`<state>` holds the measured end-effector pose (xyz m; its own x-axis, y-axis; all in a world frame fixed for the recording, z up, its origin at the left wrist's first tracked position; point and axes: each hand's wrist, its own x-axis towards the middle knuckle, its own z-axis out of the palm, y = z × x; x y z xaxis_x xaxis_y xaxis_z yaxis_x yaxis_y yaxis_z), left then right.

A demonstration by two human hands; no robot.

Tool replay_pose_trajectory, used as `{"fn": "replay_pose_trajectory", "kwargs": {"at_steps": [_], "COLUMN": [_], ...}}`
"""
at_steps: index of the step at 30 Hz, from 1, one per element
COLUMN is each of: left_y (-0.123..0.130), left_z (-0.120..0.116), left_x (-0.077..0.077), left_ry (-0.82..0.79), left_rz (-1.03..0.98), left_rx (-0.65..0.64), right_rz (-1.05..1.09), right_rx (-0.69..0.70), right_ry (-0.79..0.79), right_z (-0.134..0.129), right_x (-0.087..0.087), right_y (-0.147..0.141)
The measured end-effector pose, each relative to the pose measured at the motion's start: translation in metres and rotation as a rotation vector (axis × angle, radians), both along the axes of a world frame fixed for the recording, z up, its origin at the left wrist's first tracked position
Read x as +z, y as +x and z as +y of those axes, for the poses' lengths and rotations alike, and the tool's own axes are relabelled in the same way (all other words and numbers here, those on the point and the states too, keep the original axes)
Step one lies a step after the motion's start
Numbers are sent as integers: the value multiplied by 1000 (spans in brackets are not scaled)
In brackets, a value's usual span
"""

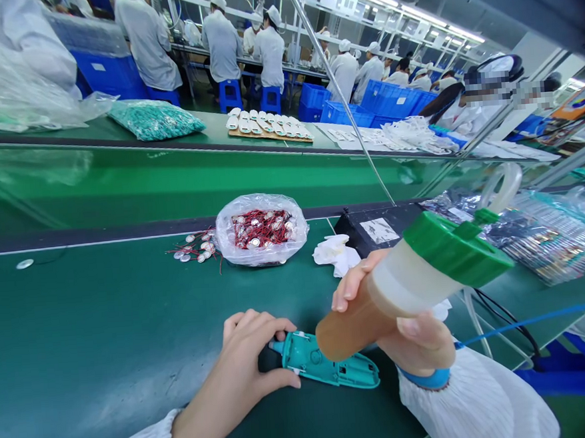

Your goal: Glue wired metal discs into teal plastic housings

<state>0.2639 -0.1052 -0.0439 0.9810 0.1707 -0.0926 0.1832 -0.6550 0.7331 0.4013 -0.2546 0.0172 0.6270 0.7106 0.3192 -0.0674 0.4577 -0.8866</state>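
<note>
My left hand [252,358] grips a teal plastic housing [330,363], an open, elongated device shell lying on the green workbench [90,340]. My right hand [421,340] holds a translucent cartridge of amber fluid [407,284] tilted above the shell, its fingers wrapped around the body. A wide green cap [455,248] closes the cartridge's upper end. Its rounded amber end hangs close over the shell's left part, and I cannot tell whether they touch.
A plastic bag of small metal discs with red wires [260,231] sits ahead, with loose discs [194,246] beside it. Nearby are white cloth [336,254] and a black box [373,230]. Blue cable [530,319] crosses the right side. Co-workers [220,50] sit beyond another bench.
</note>
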Motion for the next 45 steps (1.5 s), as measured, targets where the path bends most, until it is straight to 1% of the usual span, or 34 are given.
{"fn": "replay_pose_trajectory", "kwargs": {"at_steps": [10,21,24,27,29,34,37,45], "left_y": [1,0,1,2,3,1,1,2], "left_z": [1,0,0,0,0,0,0,-1], "left_x": [-5,-2,-2,-2,-3,-5,-4,-4], "left_ry": [0,-9,-11,-12,-12,-7,-9,-11], "left_rz": [-31,-30,-29,-28,-37,-37,-36,-44], "left_rx": [-5,1,2,5,9,12,16,19], "right_rz": [7,-27,-48,-76,-71,-29,-38,-52], "right_rx": [54,76,71,21,14,90,98,83], "right_ry": [-28,-37,-35,33,56,-39,-51,-35], "right_z": [-3,-2,-1,1,1,-2,-2,-2], "right_x": [-1,3,1,-4,-5,2,4,1], "right_y": [1,1,0,-2,-2,1,1,0]}}
